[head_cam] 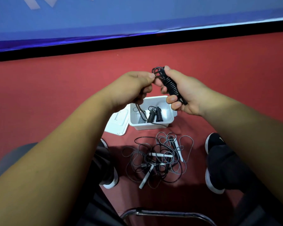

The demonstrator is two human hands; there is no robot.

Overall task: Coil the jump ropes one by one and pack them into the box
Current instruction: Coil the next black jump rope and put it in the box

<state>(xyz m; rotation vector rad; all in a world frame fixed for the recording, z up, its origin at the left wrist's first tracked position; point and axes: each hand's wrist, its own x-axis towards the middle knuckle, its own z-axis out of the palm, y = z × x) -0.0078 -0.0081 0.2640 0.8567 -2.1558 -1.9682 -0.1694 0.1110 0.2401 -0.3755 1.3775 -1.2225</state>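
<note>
Left grip (134,85): thumb and forefinger pinch a thin black strand just beside the top of the bundle; the other fingers are curled under.
Right grip (185,93): wrapped round the black jump rope (171,86), thumb at its upper end, fingers closed across its front.
Black jump rope: held in the air between my two hands, above the box. The cord is wound in tight turns along the handles. A few small loops stand out at the top, next to my right thumb.
Hanging strand (138,108): a dark cord drops from under my left grip toward the box. I cannot tell where it ends.
Box (153,126): white, open, standing on the red floor (55,95) below my hands.
Box contents: two black wound bundles (154,115) lean side by side near the middle. Something grey and coiled lies in the near left corner, too small to identify.
Lid (117,123): white, lying flat on the floor against the left side of the box.
Loose ropes (158,160): grey and black cords in one tangle with white handles (160,155), on the floor on my side of the box, between my shoes.
Shoes (214,144): black with white soles, one on each side of the tangle.
Chair frame (162,213): metal tube at the lower edge of view.
</note>
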